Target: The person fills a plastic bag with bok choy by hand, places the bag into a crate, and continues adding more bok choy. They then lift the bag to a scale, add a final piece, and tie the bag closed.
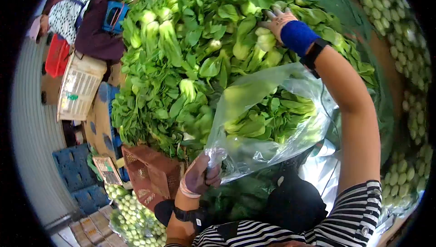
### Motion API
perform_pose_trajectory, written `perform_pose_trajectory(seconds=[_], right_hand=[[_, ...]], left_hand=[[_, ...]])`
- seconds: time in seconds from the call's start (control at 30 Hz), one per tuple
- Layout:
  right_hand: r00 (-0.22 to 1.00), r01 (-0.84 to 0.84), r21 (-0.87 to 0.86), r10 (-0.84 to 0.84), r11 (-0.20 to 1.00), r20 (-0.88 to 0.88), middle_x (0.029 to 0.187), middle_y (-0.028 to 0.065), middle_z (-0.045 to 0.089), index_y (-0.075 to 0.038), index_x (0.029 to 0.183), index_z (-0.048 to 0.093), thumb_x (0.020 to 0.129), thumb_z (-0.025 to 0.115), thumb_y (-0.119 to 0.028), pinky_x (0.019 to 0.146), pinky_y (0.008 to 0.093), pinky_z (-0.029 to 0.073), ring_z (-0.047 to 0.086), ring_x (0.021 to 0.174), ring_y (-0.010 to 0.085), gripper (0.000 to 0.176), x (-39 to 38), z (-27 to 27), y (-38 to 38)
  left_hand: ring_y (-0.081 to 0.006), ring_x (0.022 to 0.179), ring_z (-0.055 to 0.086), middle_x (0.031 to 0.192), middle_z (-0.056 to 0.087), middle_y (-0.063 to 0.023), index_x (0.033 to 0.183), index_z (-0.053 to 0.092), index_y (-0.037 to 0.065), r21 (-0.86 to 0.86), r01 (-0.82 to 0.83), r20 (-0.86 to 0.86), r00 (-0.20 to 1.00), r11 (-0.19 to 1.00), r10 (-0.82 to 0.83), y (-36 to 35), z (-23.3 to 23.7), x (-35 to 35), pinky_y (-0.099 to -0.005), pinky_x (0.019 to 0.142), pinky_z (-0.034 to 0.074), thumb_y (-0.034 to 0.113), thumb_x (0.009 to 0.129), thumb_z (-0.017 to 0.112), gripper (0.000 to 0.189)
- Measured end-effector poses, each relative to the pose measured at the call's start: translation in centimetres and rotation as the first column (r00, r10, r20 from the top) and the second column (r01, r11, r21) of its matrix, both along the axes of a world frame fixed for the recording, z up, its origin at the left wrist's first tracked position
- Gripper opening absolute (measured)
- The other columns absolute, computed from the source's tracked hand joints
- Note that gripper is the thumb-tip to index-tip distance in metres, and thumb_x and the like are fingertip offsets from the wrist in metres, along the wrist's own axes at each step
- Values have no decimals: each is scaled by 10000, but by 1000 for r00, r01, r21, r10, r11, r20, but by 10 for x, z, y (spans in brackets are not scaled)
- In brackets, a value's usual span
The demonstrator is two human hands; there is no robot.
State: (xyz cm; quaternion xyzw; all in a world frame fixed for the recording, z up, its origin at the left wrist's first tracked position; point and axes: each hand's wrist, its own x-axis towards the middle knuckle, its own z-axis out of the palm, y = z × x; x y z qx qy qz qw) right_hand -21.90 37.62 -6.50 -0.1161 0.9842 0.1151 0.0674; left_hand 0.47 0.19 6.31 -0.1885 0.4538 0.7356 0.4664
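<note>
A large heap of leafy green bok choy [168,74] fills the middle of the view. My left hand [200,174], in a thin glove, is closed on the near left edge of a clear plastic bag [254,156]. Several bok choy [272,115] lie inside the bag, whose mouth is spread apart. My right hand [278,22], gloved with a blue cuff at the wrist, reaches past the bag's far side. Its fingers are spread over pale bok choy stems [265,40] on the heap; whether they grip one is unclear.
A brown plastic crate [156,174] stands left of my left hand. At the upper left a person [68,19] sits near a white crate [81,85] and a red basket [57,56]. Blue pallets [72,167] lie lower left. Bagged pale green vegetables [399,174] line the right side.
</note>
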Motion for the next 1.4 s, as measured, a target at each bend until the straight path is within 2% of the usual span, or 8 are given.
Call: perform_pose_trajectory(seconds=[0.67,0.73,0.8,0.83,0.97,1.17,1.27,1.4], right_hand=[[951,-5,-288,-85,958,-298,1276,108,497,-202,1365,380,648,720,-27,1004,455,359,475,1173,314,813,41,20,31],[863,52,-759,-412,649,-293,1163,229,524,-73,1274,478,614,771,-130,899,403,445,523,1060,378,724,83,56,27],[960,-57,-813,-257,-579,115,1249,98,523,-105,1345,396,734,694,-53,937,410,435,532,1112,252,682,124,61,31],[946,-102,-984,-321,-148,-50,1239,88,530,-67,1338,393,773,678,-80,905,376,459,552,1073,218,633,140,71,33],[946,69,-741,-192,-668,260,1175,168,545,-38,1253,476,762,667,-176,988,431,386,486,1148,333,544,209,101,-36],[984,155,-987,85,46,158,1294,197,438,-69,1228,508,659,787,-264,999,415,365,442,1197,362,662,257,58,-46],[820,448,-549,-569,706,-62,1348,178,400,-128,1235,511,746,681,-420,1000,472,336,380,1236,383,595,242,13,-26],[686,727,-302,-669,617,285,1204,176,537,-254,1321,431,780,651,-222,815,421,485,580,1011,346,584,213,-56,29]], left_hand=[[-180,878,513,950,531,-83,1245,411,28,-511,-285,-574,815,811,-75,0,-7,-8,-331,842,422,229,881,522,430],[-192,968,501,1084,519,-108,1250,402,11,-466,-594,-817,573,656,-62,16,14,-9,-337,905,394,179,853,566,461],[-230,1109,467,1250,428,-138,1285,370,-14,-408,-497,-894,388,765,-225,30,36,-12,-357,987,349,148,765,692,633],[-265,1169,432,1280,413,-160,1322,323,-27,-403,-238,-866,412,884,-284,43,42,-16,-375,1015,322,184,733,731,746],[-380,1301,293,1374,312,-241,1422,110,-32,-569,146,-819,-5,809,-574,129,28,-35,-445,1084,221,288,670,799,1069],[-225,1091,507,1148,541,-108,1348,211,25,-486,-83,-801,442,870,-405,135,-107,-43,-365,1069,272,221,667,766,901],[-269,974,565,1116,546,-134,1334,294,100,-504,118,-687,545,855,-480,152,-80,-49,-381,914,434,155,598,781,884],[-387,1016,544,1111,530,-207,1343,364,220,-964,247,-155,-196,104,-968,200,-44,-63,-439,870,454,251,590,777,859]])
